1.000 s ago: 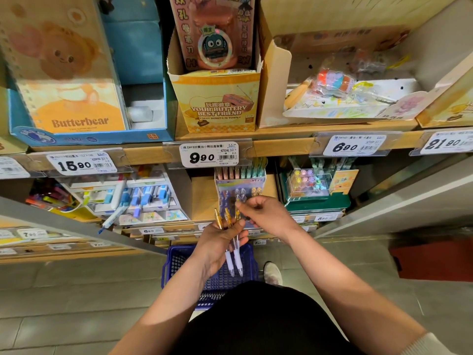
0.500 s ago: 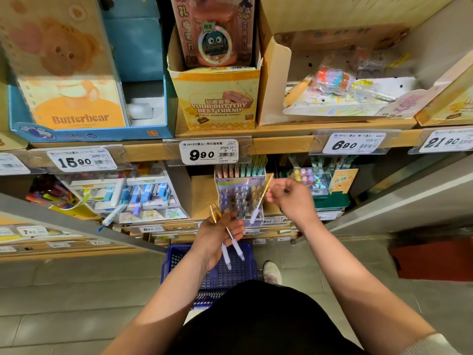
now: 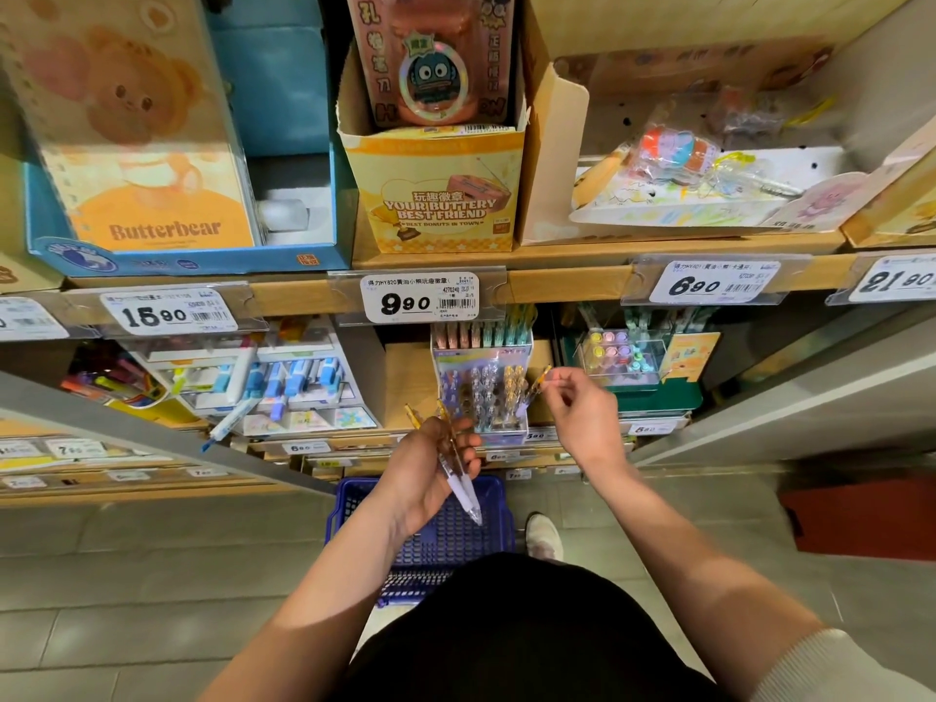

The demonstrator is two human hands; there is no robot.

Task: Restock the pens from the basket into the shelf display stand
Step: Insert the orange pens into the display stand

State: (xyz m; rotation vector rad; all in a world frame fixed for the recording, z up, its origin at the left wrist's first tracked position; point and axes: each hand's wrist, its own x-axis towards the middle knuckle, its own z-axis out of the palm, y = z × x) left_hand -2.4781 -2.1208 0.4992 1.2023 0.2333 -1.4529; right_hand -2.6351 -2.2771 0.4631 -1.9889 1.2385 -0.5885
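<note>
Beside the display stand [image 3: 481, 392], right hand [image 3: 582, 418] pinches 1 pen [image 3: 538, 385], left hand [image 3: 430, 468] grips 2 pens [image 3: 463, 488]

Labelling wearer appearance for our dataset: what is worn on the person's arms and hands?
The left hand and right hand are bare: no gloves, rings or watch visible. No sleeves cover the wrists; a pale ribbed sleeve shows near the right elbow.
</note>
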